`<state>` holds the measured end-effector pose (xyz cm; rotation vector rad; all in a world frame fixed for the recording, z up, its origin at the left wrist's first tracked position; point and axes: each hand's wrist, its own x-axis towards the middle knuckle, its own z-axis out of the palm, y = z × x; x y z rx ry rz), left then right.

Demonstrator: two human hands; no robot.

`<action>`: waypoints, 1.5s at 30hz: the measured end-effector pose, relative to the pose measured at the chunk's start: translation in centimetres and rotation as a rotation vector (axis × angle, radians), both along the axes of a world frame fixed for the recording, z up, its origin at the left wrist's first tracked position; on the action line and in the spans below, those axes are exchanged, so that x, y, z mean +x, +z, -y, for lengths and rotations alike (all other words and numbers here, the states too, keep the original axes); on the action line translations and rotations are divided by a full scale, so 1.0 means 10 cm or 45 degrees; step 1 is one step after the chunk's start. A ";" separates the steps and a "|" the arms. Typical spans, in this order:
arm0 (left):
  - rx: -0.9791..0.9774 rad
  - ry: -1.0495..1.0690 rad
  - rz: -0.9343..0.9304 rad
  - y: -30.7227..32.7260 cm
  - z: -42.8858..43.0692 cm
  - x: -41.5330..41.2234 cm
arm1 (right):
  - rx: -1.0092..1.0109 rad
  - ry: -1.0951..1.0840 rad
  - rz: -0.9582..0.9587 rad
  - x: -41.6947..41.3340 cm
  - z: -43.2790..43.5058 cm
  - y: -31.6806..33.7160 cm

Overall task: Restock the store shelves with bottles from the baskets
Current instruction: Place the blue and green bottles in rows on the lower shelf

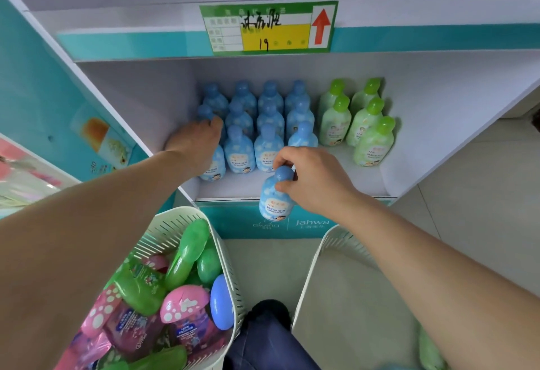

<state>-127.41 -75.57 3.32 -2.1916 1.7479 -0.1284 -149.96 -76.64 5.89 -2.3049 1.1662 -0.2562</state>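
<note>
1. Head view: right hand (312, 178) pinches a blue bottle (274, 197) by its cap, upright at the shelf (368, 177) front edge.
2. Left hand (194, 143) lies over the leftmost shelved bottles (216, 165). Fingers are hidden, so can't tell its grip.

You face a white shelf unit (438, 92) trimmed in teal, with a green and yellow price label (268, 27) on its upper edge. Its teal side panel (38, 77) stands at your left, carrying what may be a product picture (99, 139). Pale floor tiles (482, 188) stretch right, evenly lit.
</note>
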 end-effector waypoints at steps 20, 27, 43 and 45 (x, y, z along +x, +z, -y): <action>-0.040 -0.085 0.026 -0.01 -0.16 -0.02 | -0.061 0.068 0.034 0.28 -0.14 -0.08; -0.326 -0.106 -0.201 -0.01 -0.64 -0.13 | -0.151 0.073 0.102 0.60 -0.17 -0.06; -0.179 0.517 -1.054 -0.42 -0.95 -0.13 | -0.254 0.197 -0.002 1.19 -0.08 -0.27; -0.164 0.539 -1.037 -0.42 -0.94 -0.12 | -0.271 0.201 -0.005 1.25 -0.08 -0.30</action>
